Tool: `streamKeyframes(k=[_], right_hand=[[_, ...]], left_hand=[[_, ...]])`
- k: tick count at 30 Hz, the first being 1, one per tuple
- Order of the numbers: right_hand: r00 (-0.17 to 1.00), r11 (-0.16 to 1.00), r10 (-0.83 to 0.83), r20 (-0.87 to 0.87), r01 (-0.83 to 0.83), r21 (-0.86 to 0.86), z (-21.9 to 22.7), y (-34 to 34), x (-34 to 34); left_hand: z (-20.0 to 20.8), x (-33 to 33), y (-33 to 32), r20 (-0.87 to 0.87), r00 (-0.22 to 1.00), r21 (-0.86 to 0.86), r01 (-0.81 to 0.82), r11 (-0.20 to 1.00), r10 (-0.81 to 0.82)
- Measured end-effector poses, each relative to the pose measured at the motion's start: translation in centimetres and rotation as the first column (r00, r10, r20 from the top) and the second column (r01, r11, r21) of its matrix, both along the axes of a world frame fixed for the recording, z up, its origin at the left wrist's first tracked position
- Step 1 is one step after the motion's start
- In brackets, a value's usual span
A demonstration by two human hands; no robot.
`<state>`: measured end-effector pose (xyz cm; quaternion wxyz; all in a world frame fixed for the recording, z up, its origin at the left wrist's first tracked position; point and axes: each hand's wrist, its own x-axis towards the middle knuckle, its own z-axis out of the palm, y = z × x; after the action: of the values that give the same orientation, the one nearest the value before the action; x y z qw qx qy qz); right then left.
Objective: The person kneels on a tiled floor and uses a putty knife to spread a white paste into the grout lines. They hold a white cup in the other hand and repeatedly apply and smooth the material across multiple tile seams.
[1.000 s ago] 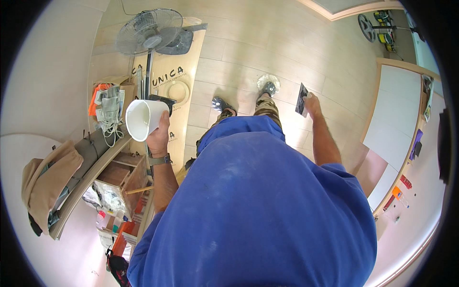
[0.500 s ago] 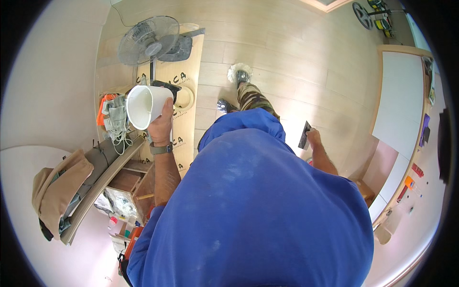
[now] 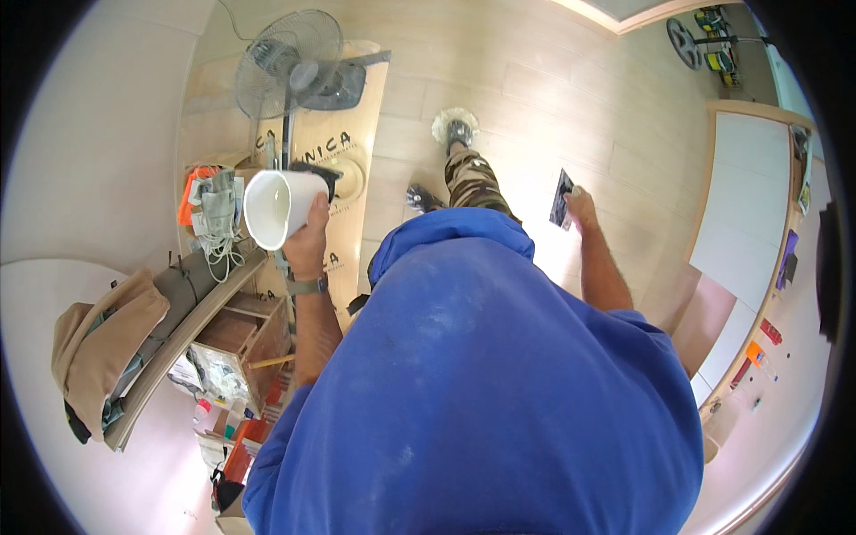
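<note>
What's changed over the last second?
The right foot moved left, toward the wooden board. The right hand drew in toward the body, then reached forward again with the dark flat blade. Nothing was taken up or let go. Unchanged: left hand gripping the white container; left foot roughly in place.

Standing fan (image 3: 305, 75), pale printed board (image 3: 369, 109), tan cloth (image 3: 100, 343), wooden box (image 3: 267, 339), white panels (image 3: 747, 196)
</note>
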<state>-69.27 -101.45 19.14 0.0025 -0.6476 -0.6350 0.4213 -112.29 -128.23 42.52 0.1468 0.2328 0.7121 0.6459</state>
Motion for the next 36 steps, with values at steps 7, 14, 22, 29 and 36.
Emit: streamKeyframes(k=[7,14,22,29,36], right_hand=[[0.99,0.992,0.081,0.116,-0.069,-0.105,0.2,-2.0,0.8],[0.977,0.98,0.168,0.13,-0.152,-0.126,-2.2,-2.5,1.3],[0.708,0.785,0.59,0.388,-0.615,-0.073,1.6,1.3,-2.6],[0.965,0.99,0.118,0.235,-0.097,-0.099,0.7,-0.2,-2.3],[0.962,0.963,-0.157,0.222,0.199,-0.18,-1.2,-0.7,-0.5]], left_hand=[[1.5,-0.6,2.2,-0.077,0.995,-0.069,0.054,0.996,-0.059],[0.8,-0.7,2.8,-0.008,0.999,-0.054,0.033,0.998,-0.033],[1.3,-1.0,7.3,0.022,0.981,-0.131,0.192,0.973,-0.191],[1.4,0.0,12.5,0.068,0.949,-0.125,0.314,0.941,-0.307],[2.8,-0.7,22.0,0.016,0.855,-0.16,0.513,0.843,-0.518]])
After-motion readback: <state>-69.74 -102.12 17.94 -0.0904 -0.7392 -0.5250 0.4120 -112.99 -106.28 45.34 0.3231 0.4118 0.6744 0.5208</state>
